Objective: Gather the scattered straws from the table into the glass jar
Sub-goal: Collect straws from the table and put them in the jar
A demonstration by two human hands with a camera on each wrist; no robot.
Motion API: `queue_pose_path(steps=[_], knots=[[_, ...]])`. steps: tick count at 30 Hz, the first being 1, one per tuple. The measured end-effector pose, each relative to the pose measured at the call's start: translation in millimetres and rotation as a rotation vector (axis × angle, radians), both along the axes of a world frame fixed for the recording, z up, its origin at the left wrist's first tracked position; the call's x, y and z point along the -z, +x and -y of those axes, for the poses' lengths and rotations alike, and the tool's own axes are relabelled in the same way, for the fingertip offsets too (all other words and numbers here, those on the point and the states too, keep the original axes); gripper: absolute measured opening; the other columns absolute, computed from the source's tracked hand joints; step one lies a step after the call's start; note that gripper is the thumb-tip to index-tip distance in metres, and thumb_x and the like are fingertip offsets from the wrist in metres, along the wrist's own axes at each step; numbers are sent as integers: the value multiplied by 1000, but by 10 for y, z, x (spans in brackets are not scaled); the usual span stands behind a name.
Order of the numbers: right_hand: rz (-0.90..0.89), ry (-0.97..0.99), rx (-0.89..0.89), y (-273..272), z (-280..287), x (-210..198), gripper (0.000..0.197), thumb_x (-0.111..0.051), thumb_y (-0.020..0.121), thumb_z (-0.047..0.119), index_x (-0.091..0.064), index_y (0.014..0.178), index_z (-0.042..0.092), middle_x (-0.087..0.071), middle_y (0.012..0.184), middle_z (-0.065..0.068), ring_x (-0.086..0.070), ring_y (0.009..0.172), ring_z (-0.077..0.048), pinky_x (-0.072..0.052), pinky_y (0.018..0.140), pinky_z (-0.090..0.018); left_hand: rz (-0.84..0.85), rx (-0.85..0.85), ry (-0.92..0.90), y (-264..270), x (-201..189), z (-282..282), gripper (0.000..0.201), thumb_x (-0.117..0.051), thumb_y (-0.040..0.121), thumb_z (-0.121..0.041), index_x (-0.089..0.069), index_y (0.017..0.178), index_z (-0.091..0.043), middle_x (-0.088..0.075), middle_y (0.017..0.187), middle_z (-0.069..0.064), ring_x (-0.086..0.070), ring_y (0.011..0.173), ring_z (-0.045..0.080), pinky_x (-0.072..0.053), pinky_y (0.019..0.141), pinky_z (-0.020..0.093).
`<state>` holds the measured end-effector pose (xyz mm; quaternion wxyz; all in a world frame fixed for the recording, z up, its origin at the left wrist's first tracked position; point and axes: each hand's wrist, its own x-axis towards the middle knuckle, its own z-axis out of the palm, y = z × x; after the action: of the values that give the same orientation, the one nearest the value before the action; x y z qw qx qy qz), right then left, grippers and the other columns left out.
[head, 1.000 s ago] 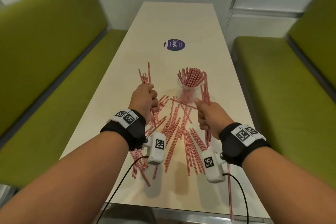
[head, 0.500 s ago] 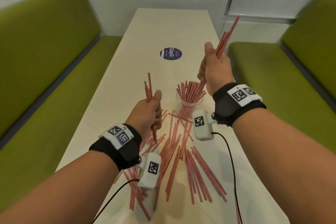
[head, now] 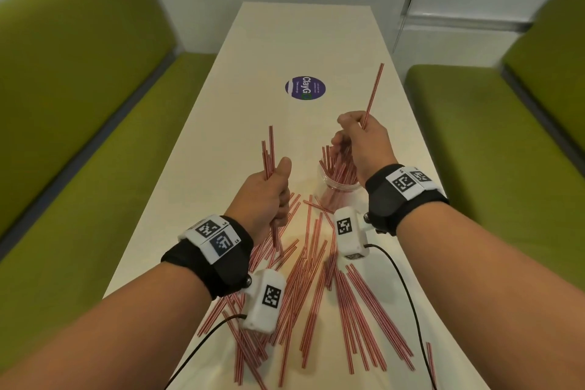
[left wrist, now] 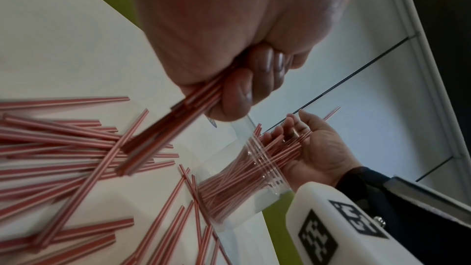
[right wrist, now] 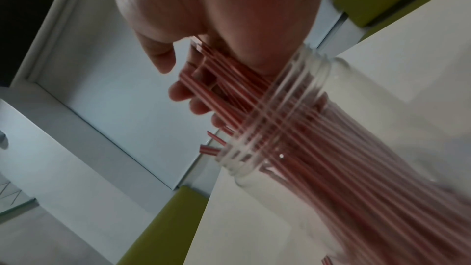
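A clear glass jar (head: pixel 340 188) (right wrist: pixel 277 112) stands on the white table (head: pixel 300 41), packed with red-and-white straws. My right hand (head: pixel 348 133) hovers right over its mouth with thumb and fingers (right wrist: pixel 178 92) loosely spread among the straw tops. One straw (head: pixel 373 92) rises past that hand between thumb and forefinger. My left hand (head: pixel 275 187) (left wrist: pixel 242 80), to the jar's left, grips an upright bundle of straws (head: pixel 269 149). Many loose straws (head: pixel 316 279) (left wrist: pixel 63 138) lie scattered on the table nearer me.
A round purple sticker (head: pixel 305 88) lies beyond the jar. Green benches run along the left (head: pixel 79 104) and right (head: pixel 490 136) of the table. One stray straw (head: pixel 430 358) lies near the table's right edge. White cabinets stand behind.
My right hand came down from high above onto the jar mouth and its fingers loosened; most of its straws are now in the jar. The left hand still holds its bundle.
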<state>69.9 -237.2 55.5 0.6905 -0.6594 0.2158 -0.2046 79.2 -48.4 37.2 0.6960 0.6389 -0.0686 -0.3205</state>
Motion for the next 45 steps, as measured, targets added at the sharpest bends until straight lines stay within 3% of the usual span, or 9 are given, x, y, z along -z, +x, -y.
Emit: queue_pose_path(steps=[6, 14, 19, 24, 30, 32, 35, 39, 45], knots=[[28, -61, 6, 12, -16, 58, 31, -34, 104, 28, -57, 85, 17, -55, 62, -1, -52, 51, -15, -47, 55, -26, 12, -13, 0, 27, 5, -10, 50, -45, 95, -49, -30, 59, -18, -23, 52, 0, -20, 44, 14, -22, 43, 22], [202, -127, 56, 32, 92, -177, 32, -30, 105, 22, -57, 89, 15, -63, 70, -3, -58, 68, -18, -51, 71, -33, 16, -13, 4, 28, 25, -38, 50, -46, 95, -48, -31, 58, -19, -24, 52, 1, -20, 44, 14, -23, 44, 24], [377, 31, 36, 80, 164, -404, 28, -30, 105, 21, -55, 93, 16, -65, 67, 0, -61, 64, -17, -53, 73, -37, 7, -10, 3, 1, 46, -32, 48, -45, 95, -48, -31, 60, -20, -23, 54, 2, -20, 44, 14, -22, 44, 24], [200, -18, -29, -37, 45, -112, 22, -33, 104, 15, -54, 98, 15, -64, 77, -4, -62, 67, -16, -54, 73, -34, 13, -1, -3, -27, 59, -26, 48, -45, 96, -48, -30, 60, -20, -22, 56, 3, -20, 46, 14, -23, 43, 23], [251, -108, 136, -103, 83, -215, 14, -46, 97, 13, -55, 100, 23, -62, 102, 2, -60, 93, -16, -52, 94, -37, 34, -5, -18, -15, 14, -27, 48, -46, 95, -48, -30, 61, -19, -23, 53, 1, -21, 44, 14, -25, 44, 25], [317, -90, 192, -233, 59, -335, 11, -48, 93, 19, -58, 95, 22, -61, 93, 1, -59, 84, -17, -53, 81, -33, 63, -13, -66, -15, -102, 4, 47, -46, 95, -48, -31, 61, -19, -24, 51, 0, -23, 44, 14, -26, 47, 27], [186, 87, 66, -543, -213, -329, 27, -38, 100, 25, -60, 91, 13, -61, 82, -4, -58, 77, -21, -50, 72, -34, 124, -33, -244, -25, -440, 121, 48, -45, 93, -49, -32, 58, -19, -25, 48, -2, -24, 45, 14, -30, 50, 27], [-202, 591, -237, -826, -477, 1, 60, -30, 98, 54, -54, 116, 3, -66, 110, -16, -65, 103, -31, -54, 87, -42, 269, 41, -375, -129, -781, 371, 51, -39, 96, -48, -35, 54, -18, -28, 47, -2, -28, 45, 15, -31, 52, 31], [-57, 1022, -361, -1044, -464, 120, 65, -28, 99, 54, -48, 133, 3, -60, 124, -20, -62, 109, -32, -51, 97, -42, 479, 221, -67, -328, -520, 512, 51, -48, 91, -53, -52, 51, -22, -52, 52, 2, -52, 56, 22, -45, 71, 41]])
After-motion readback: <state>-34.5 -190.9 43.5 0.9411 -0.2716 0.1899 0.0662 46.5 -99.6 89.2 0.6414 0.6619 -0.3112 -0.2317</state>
